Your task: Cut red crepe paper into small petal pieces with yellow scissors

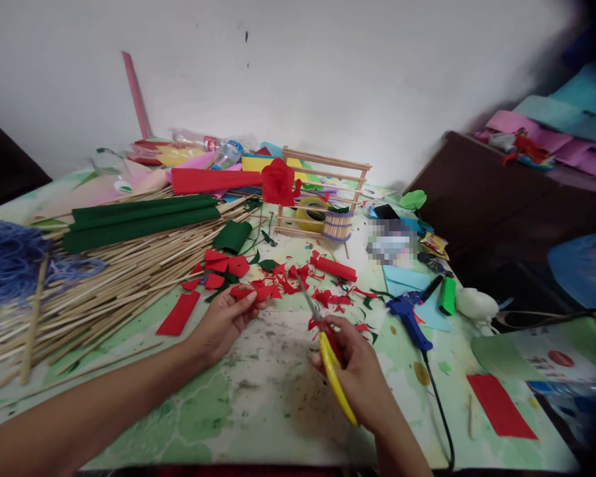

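Note:
Between the fingers of my left hand [231, 317] is a small red paper piece [264, 292], pinched near several cut red shapes [227, 261]. My right hand [355, 371] grips a pair of scissors [334, 377] with yellow handles, its blades pointing forward and left over red scraps [330, 298]. The scissors are apart from the red piece. Beyond the scraps, a red paper flower [279, 181] stands in front of a stick frame [322, 162]. A small stick basket [338, 226] is at the frame's lower right. A red roll [334, 268] lies among the scraps.
To the left lie many thin wooden sticks [144, 265], a green paper roll [144, 218] and tangled blue strands [10, 258]. On the right are a blue glue gun [410, 315] with its cord, a green marker [447, 295] and a red rectangle [501, 406].

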The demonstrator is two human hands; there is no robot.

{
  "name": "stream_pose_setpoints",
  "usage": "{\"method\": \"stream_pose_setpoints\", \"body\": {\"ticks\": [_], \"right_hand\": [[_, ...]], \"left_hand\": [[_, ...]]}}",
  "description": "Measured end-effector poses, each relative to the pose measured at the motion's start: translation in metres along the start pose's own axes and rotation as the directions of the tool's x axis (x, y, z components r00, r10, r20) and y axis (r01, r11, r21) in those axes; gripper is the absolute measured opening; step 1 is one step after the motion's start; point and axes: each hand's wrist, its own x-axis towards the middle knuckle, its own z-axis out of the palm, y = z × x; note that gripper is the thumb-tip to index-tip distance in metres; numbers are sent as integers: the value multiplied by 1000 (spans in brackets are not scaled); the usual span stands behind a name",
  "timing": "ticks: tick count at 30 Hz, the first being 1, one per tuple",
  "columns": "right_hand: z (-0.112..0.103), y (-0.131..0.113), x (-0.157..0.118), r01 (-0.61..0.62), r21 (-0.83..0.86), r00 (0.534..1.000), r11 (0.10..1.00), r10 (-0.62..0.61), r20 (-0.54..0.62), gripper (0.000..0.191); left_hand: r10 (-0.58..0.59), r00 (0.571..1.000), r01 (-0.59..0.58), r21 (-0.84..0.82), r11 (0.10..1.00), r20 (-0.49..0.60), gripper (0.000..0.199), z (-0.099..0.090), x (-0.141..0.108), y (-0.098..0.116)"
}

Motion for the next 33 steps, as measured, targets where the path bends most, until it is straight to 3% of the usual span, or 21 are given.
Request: {"method": "stream_pose_setpoints", "body": {"ticks": [6, 11, 19, 29, 33], "right_hand": [[24, -23, -3, -62, -343, 997, 937, 75, 24, 41], [29, -22, -3, -40, -495, 994, 868, 84, 66, 44], [36, -28, -1, -3, -489, 988, 872, 79, 135, 49], [39, -29, 3, 10, -454, 989, 891, 59, 136, 50], [42, -30, 2, 21, -459, 989, 888, 50, 141, 40]], "left_hand": [[8, 998, -14, -96, 995, -62, 16, 2, 0, 2], [13, 1000, -14, -118, 993, -6, 16, -1, 3, 2], [-10, 1000, 13, -126, 992, 25, 18, -5, 1, -2], [-56, 993, 63, -70, 996, 102, 24, -4, -2, -4], [-85, 992, 91, -66, 994, 90, 25, -5, -2, -5]]}}
